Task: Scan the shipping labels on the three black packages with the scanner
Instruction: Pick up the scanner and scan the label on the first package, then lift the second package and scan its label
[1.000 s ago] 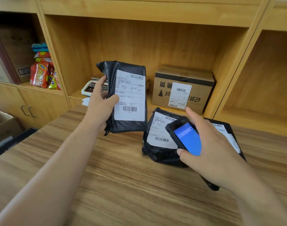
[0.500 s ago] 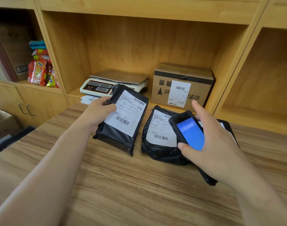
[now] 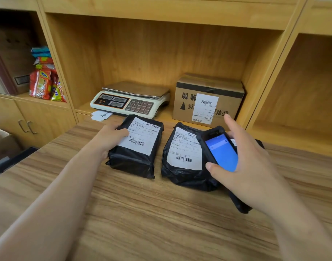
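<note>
The left hand (image 3: pixel 112 137) grips the left package (image 3: pixel 136 147) on the tabletop (image 3: pixel 142 213), the right hand (image 3: pixel 244 162) holds the scanner (image 3: pixel 217 147) (blue screen lit); completed scans cannot be judged.

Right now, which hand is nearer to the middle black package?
Right. The right hand holds the scanner directly over the middle package; the left hand grips the left package beside it.

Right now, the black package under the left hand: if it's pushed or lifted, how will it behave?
The left package looks soft-wrapped: its film is wrinkled with loose ends, so the skin may shift under the left hand. It keeps a blocky shape, so the contents are probably firm. Lying flat on the wooden table, it should slide rather than roll or tip.
</note>
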Tool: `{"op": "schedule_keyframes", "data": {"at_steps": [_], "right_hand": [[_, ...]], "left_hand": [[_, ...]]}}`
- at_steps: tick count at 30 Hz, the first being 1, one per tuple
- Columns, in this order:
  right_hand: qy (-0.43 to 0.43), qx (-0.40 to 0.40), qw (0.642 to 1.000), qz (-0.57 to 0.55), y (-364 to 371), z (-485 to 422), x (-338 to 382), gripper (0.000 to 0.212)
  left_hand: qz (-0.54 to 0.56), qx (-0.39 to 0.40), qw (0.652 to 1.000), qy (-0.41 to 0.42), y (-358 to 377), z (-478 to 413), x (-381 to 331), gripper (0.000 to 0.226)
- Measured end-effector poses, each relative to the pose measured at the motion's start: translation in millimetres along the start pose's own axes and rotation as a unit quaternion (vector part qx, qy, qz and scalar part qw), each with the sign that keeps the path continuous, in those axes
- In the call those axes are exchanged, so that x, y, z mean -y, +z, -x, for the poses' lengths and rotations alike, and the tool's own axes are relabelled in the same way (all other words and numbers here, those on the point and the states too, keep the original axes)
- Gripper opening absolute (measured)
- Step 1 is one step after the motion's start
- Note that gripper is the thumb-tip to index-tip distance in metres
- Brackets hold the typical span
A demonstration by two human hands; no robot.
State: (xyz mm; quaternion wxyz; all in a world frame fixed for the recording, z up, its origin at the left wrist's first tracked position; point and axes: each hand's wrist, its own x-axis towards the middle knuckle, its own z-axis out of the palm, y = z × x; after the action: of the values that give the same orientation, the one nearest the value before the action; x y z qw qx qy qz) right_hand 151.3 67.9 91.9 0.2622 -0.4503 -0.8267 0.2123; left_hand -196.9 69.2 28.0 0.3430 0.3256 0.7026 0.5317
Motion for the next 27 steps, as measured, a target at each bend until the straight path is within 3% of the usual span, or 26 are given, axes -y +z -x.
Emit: {"op": "schedule_keyframes", "data": {"at_steps": [14,18,22,27], "right_hand": [[0.013,0.001,1.000,0.002,-4.7,0.1,2.5,0.104],[0.012,-0.001,1.000,-0.003,-5.0,0.1,1.7,0.103],[0.014,0.002,1.000,-0.008,-7.2,-0.2,0.2,0.103],[0.016,-0.001,1.000,-0.014,-13.4,0.7,-0.9,0.102]], "left_hand": [[-0.037,-0.018,0.999,-0.003,-3.4,-6.7,11.0,0.024],[-0.049,-0.021,0.998,0.041,-1.0,-0.1,1.7,0.034],[-0.201,-0.085,0.968,0.120,3.9,14.4,-24.3,0.050],[-0.264,-0.055,0.938,0.218,33.3,44.5,-51.8,0.042]]}}
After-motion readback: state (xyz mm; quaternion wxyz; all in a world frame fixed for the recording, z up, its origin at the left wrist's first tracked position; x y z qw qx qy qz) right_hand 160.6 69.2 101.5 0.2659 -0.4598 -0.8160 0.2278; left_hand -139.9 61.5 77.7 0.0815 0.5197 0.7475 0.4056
